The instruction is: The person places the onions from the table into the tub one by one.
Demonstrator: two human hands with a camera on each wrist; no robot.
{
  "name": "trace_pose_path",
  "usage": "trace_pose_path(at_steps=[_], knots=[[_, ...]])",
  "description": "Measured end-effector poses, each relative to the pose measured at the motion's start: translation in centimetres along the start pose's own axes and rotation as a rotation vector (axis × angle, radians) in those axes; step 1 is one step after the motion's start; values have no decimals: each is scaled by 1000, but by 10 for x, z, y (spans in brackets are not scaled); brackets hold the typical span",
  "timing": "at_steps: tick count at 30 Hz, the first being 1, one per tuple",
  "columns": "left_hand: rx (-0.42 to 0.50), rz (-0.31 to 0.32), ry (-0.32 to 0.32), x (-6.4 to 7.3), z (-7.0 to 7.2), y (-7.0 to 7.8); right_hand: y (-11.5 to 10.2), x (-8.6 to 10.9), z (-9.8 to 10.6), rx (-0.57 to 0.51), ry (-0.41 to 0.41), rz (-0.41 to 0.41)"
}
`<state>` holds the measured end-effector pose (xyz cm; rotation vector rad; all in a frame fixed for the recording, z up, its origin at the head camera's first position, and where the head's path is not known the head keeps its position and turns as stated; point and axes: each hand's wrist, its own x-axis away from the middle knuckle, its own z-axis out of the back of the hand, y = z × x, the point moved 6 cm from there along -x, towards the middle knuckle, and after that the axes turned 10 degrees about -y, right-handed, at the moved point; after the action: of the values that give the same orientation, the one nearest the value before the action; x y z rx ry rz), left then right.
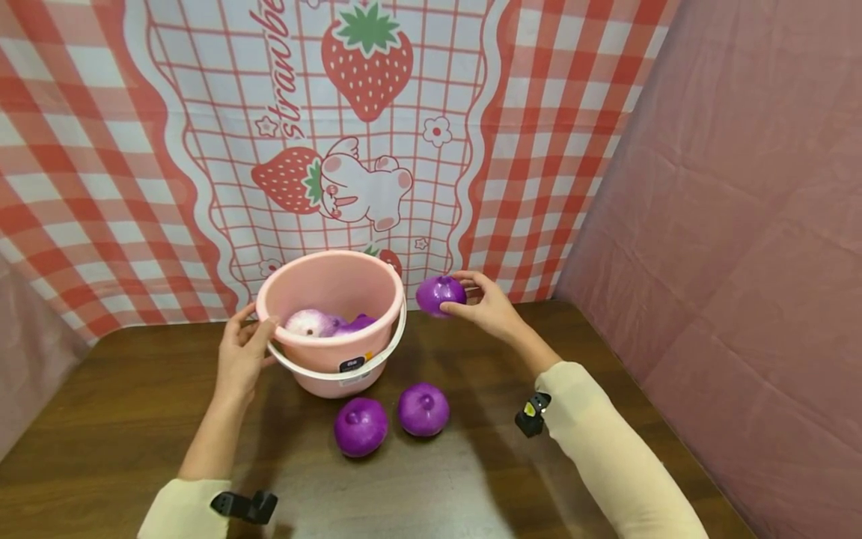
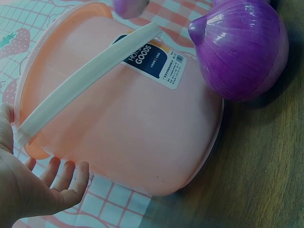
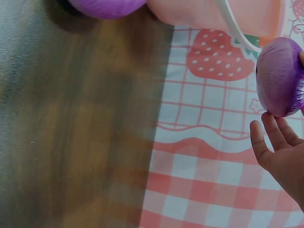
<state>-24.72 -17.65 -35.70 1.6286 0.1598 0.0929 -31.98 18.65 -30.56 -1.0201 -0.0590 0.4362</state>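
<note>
A pink bucket point(image 1: 316, 355) with a white handle stands on the table, tilted a little in the head view. My left hand point(image 1: 244, 352) grips its left rim, thumb at the top edge and fingers along the outer side. Purple and whitish onions point(image 1: 313, 323) lie inside the bucket. To the right of the bucket, my right hand point(image 1: 494, 307) holds a purple onion point(image 1: 438, 294) up off the table, between thumb and fingers. Two more purple onions, a left one point(image 1: 361, 427) and a right one point(image 1: 423, 410), sit on the table in front of the bucket.
The brown wooden table point(image 1: 512, 464) ends at a red-and-white checked cloth point(image 1: 539, 150) with strawberry prints behind the bucket. A plain pink cloth point(image 1: 727, 224) hangs along the right side. The bucket's white handle point(image 2: 90, 78) hangs down over its front.
</note>
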Motion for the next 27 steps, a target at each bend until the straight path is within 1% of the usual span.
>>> trace_pose_path(at_steps=[3,8,10,15,18,23,27], knots=[[-1,-2,-1,0,0,0,-8,-3,2,11,-1,22],[4,-10,-1,1,0,0,-20,-6,5,64,-3,41],[11,-13,-1,1,0,1,-25,-7,5,66,-9,49],[19,-15,-2,1,-1,1,-35,-9,3,23,-28,55],[21,-15,-3,0,0,1,-39,-11,1,18,-33,57],[21,-12,-5,0,0,0,-46,-16,-2,58,-28,75],[17,-15,-5,0,0,0,-54,-20,-6,67,-32,90]])
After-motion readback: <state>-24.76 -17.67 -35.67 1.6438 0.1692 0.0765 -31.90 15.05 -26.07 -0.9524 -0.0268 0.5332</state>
